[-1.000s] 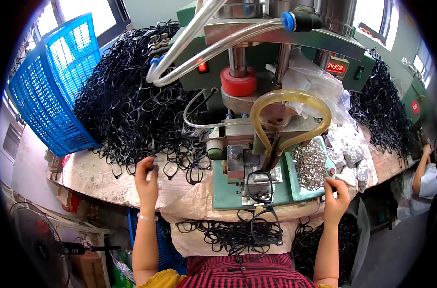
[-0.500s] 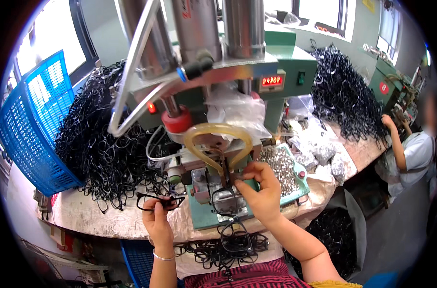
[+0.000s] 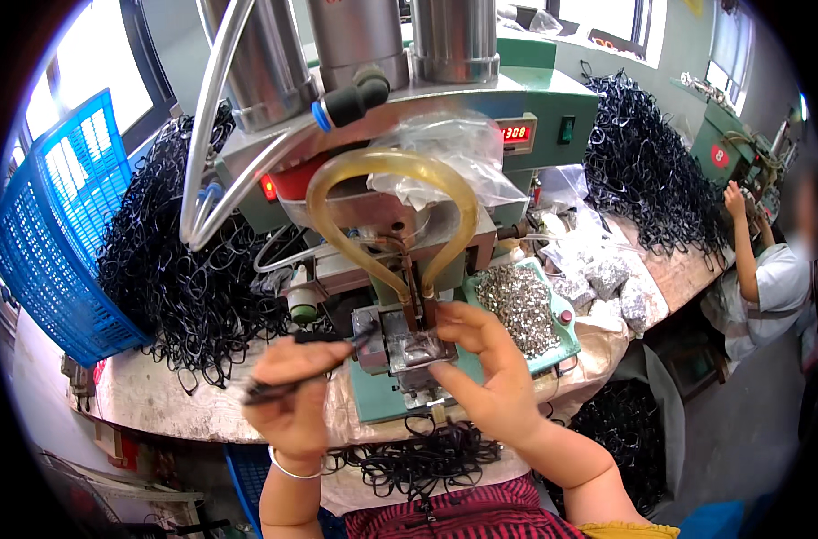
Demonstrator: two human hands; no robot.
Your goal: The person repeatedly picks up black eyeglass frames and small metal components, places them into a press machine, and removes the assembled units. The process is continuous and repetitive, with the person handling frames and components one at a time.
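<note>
My left hand (image 3: 292,395) is closed on a black eyeglass frame (image 3: 279,388), blurred by motion, left of the press fixture. One end of the frame points at the metal fixture (image 3: 418,353). At the fixture's right side is my right hand (image 3: 490,377), thumb and fingers apart, with nothing visible between them. Its fingertips are close to the fixture; whether they touch it I cannot tell. Above stands the green press (image 3: 548,112) with metal cylinders, and a yellowish tube loop (image 3: 467,193) comes down to the fixture.
Right of the press sits a light green tray (image 3: 566,346) of small metal parts. Black frames lie in a left heap (image 3: 184,269), a right heap (image 3: 647,171) and a pile by my lap (image 3: 427,458). A blue basket (image 3: 59,242) leans left. Another person (image 3: 777,287) works far right.
My left hand has risen toward the fixture with its frame. The frame at the fixture and the one hanging below it are no longer seen there. My right thumb and fingers have spread apart.
</note>
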